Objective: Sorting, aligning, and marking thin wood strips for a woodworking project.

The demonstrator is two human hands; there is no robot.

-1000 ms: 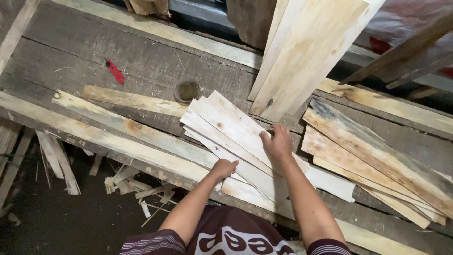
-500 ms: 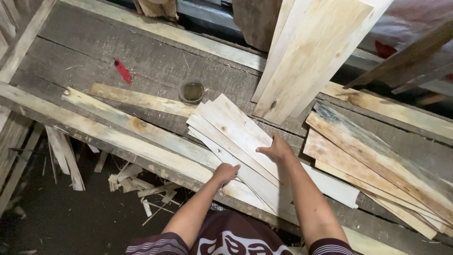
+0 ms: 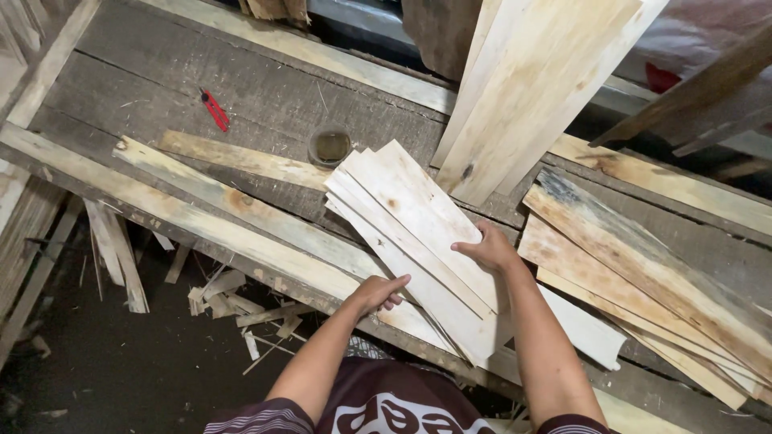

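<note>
Pale wooden slats [image 3: 418, 233] lie fanned in a loose stack across the middle of the frame, resting on a rough grey plank desk [image 3: 161, 72] and running from upper left down toward lower right. The right hand [image 3: 486, 251] sits on the right edge of the stack, palm down, fingers curled over the edge of the top slat and touching it. The left hand [image 3: 376, 291] rests lower, at the left edge of the stack near its bottom end, its fingers held close together and laid flat against the lowest slats; whether it grips one cannot be told.

A long light board [image 3: 225, 213] runs diagonally under the stack from the left of the frame toward the lower middle. Just above the stack's upper end, a small round tin [image 3: 330, 146] sits on the desk. Further toward the upper left lies a red cutter [image 3: 215, 110], well apart from both hands. Broad pale boards [image 3: 531, 88] lean upright at the upper middle, their lower ends near the stack. Darker, stained planks [image 3: 643, 273] lie piled at the right of the frame. Wood offcuts [image 3: 241, 309] litter the floor at the lower left.
</note>
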